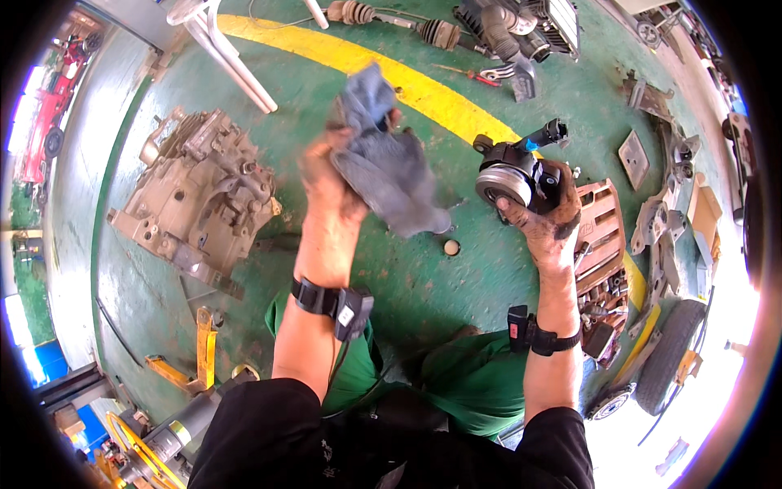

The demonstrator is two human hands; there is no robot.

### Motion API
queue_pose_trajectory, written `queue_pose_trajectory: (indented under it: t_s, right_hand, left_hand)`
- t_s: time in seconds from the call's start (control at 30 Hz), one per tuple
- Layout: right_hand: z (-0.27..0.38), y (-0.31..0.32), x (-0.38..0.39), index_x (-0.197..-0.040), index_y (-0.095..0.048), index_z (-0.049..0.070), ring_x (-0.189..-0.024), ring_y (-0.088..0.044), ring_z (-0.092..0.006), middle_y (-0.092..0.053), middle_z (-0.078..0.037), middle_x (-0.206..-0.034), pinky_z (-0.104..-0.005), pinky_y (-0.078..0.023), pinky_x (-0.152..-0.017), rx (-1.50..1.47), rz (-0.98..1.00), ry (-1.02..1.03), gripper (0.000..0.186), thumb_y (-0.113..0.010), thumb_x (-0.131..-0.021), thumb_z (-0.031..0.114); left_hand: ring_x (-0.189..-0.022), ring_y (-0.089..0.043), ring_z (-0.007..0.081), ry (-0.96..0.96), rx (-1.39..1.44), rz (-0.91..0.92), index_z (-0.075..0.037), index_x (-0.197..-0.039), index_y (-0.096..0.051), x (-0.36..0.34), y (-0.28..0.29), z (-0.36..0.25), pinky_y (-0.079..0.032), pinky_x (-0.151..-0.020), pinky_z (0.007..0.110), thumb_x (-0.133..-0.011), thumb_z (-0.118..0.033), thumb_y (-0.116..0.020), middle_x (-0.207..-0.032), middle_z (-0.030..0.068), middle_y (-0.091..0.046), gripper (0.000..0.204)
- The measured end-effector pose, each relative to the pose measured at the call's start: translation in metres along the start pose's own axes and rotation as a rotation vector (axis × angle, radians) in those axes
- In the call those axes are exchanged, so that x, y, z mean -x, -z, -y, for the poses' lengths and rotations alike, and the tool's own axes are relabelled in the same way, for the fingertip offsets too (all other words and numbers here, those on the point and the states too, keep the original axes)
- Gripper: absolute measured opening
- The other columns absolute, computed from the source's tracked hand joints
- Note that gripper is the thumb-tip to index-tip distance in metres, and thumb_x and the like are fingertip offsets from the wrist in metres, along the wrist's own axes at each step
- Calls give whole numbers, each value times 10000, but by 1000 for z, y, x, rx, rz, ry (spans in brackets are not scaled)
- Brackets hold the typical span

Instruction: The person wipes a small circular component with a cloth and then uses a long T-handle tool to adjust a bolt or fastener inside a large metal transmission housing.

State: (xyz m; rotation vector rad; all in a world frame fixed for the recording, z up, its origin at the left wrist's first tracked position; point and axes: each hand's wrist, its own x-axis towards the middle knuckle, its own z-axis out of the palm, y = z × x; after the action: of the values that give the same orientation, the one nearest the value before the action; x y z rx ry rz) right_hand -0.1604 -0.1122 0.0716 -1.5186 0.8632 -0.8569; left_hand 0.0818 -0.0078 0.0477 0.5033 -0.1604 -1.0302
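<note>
My left hand point(326, 179), dark with grease, is closed around a crumpled grey-blue rag point(383, 167). The rag hangs from the fingers to the right, smeared by motion at its edges. Held off to the right, a black pump point(525, 167) with a silver grooved pulley carries a short black spout and a bit of blue on top. My right hand point(550, 216), greasy too, grips this pump from its right and lower side, thumb against the pulley. Rag and pump are apart. A small round pale piece point(451, 246) lies on the floor between my arms.
A gearbox casing point(199, 191) sits on the green floor at left, near white metal legs point(232, 65). A reddish-brown toolbox point(599, 224) with loose tools point(603, 306) stands beside my right forearm. A drive shaft point(399, 23) and red-handled screwdriver point(481, 78) lie at the far side; a tyre point(672, 354) lower right.
</note>
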Motion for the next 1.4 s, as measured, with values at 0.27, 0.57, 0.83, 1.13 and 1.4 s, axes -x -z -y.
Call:
queue_pose_trajectory:
  t_s: [0.27, 0.57, 0.83, 1.13, 1.4]
  right_hand:
    - [-49, -9, -15, -1139, -517, -20, -956, -616, -140, -655, -81, -1018, -284, -494, -876, 65, 72, 31, 584, -863, -671, 30]
    - [-34, -50, -16, -1107, -537, -26, -949, -624, -133, -666, -95, -995, -270, -497, -862, 168, 68, -50, 592, -894, -648, 87]
    - [-22, -84, -9, -1095, -536, -55, -917, -645, -171, -665, -141, -972, -293, -514, -833, -19, 59, 14, 608, -899, -647, 137]
    - [-40, -113, -7, -1055, -561, -20, -888, -669, -300, -661, -174, -958, -367, -537, -801, 299, 154, 248, 619, -909, -622, 253]
    - [-95, -104, -24, -1124, -595, 16, -932, -659, -187, -688, -91, -984, -305, -527, -835, 160, 601, 9, 545, -860, -667, 153]
  left_hand:
    - [-1129, -588, 326, -30, -66, 34, -24, -1366, -487, -1, 26, -44, -442, -1026, 497, -738, -208, -512, -1319, 185, -559, 655]
    - [-1086, -606, 320, 95, -1720, -171, 33, -1268, -544, 0, 96, -33, -470, -942, 382, -837, -254, -687, -1264, 174, -597, 537]
    - [-1242, -516, 331, 222, -566, -98, 56, -1457, -293, 21, 29, -23, -472, -974, 433, -804, -341, -793, -1367, 237, -481, 913]
    - [-1027, -574, 184, 0, -783, -19, 37, -1378, -394, 35, -6, 1, -464, -906, 307, -769, -157, -834, -1118, 95, -603, 776]
    - [-817, -641, 161, -82, -749, -257, -28, -1236, -484, 29, 11, -15, -513, -716, 275, -734, -50, -828, -949, 86, -658, 609]
